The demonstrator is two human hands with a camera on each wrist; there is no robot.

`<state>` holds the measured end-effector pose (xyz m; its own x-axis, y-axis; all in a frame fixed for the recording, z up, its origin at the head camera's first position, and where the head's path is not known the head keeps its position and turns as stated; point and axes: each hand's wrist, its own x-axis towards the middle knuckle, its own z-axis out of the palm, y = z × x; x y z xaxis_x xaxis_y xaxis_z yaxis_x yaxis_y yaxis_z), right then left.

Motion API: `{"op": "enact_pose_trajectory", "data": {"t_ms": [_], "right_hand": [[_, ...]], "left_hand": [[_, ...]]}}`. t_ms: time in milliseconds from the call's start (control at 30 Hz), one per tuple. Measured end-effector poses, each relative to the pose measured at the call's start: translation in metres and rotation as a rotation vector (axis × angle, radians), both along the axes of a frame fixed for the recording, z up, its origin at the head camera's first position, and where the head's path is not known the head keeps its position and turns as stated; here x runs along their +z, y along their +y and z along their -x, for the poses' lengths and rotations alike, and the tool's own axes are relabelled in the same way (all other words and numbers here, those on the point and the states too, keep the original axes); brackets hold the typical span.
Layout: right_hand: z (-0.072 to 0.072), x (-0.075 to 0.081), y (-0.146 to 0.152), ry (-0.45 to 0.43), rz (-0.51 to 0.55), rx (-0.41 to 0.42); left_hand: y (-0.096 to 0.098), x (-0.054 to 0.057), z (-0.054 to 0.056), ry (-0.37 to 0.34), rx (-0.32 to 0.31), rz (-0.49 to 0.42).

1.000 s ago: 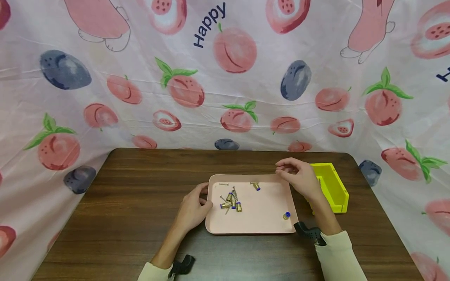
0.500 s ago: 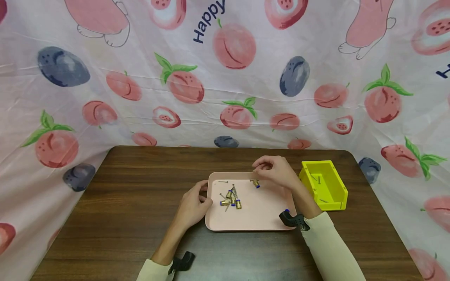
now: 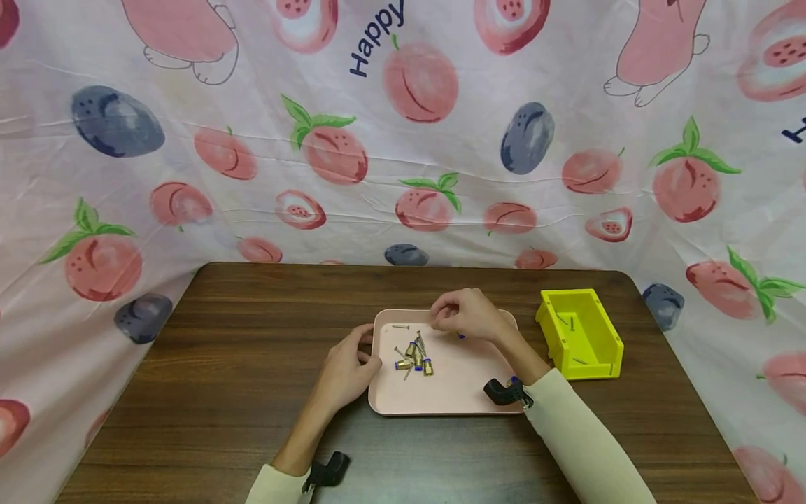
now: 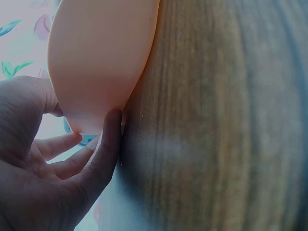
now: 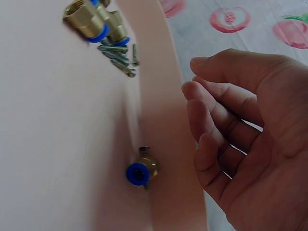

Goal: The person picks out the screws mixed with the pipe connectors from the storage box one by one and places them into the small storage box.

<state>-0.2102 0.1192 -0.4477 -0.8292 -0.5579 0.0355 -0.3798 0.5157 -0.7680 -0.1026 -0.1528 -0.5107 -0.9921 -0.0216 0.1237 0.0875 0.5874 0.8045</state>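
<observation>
My left hand (image 3: 346, 371) grips the left edge of a pale pink tray (image 3: 466, 399), fingers and thumb at its rim in the left wrist view. Over the tray's far side hovers my right hand (image 3: 474, 316), fingers loosely bent, with nothing between them in the right wrist view. Below it lies a brass push-in fitting (image 5: 139, 173) with a blue collar, beside a screw (image 5: 144, 150); in the head view the hand mostly covers them. Several more fittings (image 3: 428, 367) and screws (image 3: 421, 344) form a cluster at the tray's left.
A yellow bin (image 3: 617, 364) with a few screws inside stands right of the tray on the dark wood table (image 3: 264, 308). One fitting (image 3: 513, 380) at the tray's right is partly behind the black wrist camera (image 3: 500, 392). A fruit-print cloth (image 3: 466, 154) hangs behind.
My right hand has moved left from beside the yellow bin to above the tray's far side, uncovering the bin. My left hand stays at the tray's edge.
</observation>
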Motion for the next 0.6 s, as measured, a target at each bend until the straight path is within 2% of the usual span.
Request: {"op": "enact_pose_trajectory", "data": {"t_ms": [33,100,267,367,400,533,600], "right_hand": [[0.0,-0.001,-0.001,0.001,-0.006,0.007],[0.001,-0.005,-0.003,0.008,-0.018,0.024],[0.002,-0.011,-0.007,0.05,-0.045,0.06],[0.002,-0.014,-0.009,0.05,-0.066,0.065],[0.002,-0.015,-0.01,0.047,-0.077,0.067],[0.0,-0.018,-0.013,0.019,-0.12,0.079],[-0.001,-0.019,-0.014,0.017,-0.145,0.09]], "left_hand": [[0.0,0.001,0.0,-0.009,0.003,0.004],[0.003,0.01,-0.003,-0.049,0.003,0.006],[0.004,0.012,-0.005,-0.04,-0.001,0.004],[0.003,0.01,-0.005,-0.013,-0.006,-0.014],[0.001,0.003,-0.002,0.015,-0.018,-0.017],[-0.002,-0.003,-0.001,0.079,-0.033,-0.029],[-0.002,-0.004,0.0,0.076,-0.032,-0.03]]}}
